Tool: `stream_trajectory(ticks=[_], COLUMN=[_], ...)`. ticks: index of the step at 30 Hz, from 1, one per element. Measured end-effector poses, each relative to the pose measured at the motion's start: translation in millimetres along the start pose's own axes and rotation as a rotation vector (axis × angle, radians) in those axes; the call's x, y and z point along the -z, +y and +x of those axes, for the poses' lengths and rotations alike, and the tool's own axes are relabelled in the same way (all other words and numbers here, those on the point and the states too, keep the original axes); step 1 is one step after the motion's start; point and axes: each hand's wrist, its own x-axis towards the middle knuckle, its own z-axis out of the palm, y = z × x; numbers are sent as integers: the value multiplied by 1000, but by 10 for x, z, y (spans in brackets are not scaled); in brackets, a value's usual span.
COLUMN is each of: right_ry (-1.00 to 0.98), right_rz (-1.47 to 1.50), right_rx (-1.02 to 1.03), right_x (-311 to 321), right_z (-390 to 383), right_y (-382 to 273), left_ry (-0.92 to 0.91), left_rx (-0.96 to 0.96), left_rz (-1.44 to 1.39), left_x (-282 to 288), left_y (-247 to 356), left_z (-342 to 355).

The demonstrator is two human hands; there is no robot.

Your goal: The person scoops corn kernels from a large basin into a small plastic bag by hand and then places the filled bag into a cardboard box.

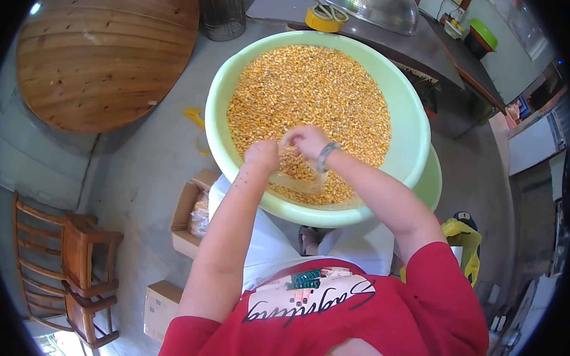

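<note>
A large pale green basin full of yellow corn kernels stands before me. Over the near part of the corn I have a thin clear plastic bag, see-through, with its exact outline hard to make out. My left hand is closed on the left side of the bag, its knuckles up. Bent fingers of my right hand pinch the bag's upper edge, just right of the left hand. Kernels show through the film; whether any lie inside it I cannot tell.
A second green basin shows beneath. Left are a cardboard box with bagged goods, another carton, wooden chairs and a round wooden tabletop. Scissors and yellow tape lie on the far table; a yellow bag is right.
</note>
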Motion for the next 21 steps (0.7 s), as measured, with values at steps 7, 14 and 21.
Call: stream_trajectory(ticks=[7, 14, 21], right_ry=[318, -77, -230], right_rz=[32, -460, -375], right_rx=[-437, -471, -480], right_x=[812, 228, 170], right_z=[-81, -133, -204], right_y=[1036, 1128, 946], left_ry=[-91, -15, 39], left_rx=[-36, -18, -38], left_rz=[47, -16, -50], left_x=[71, 59, 73], left_y=[138, 133, 143], left_z=[14, 13, 11])
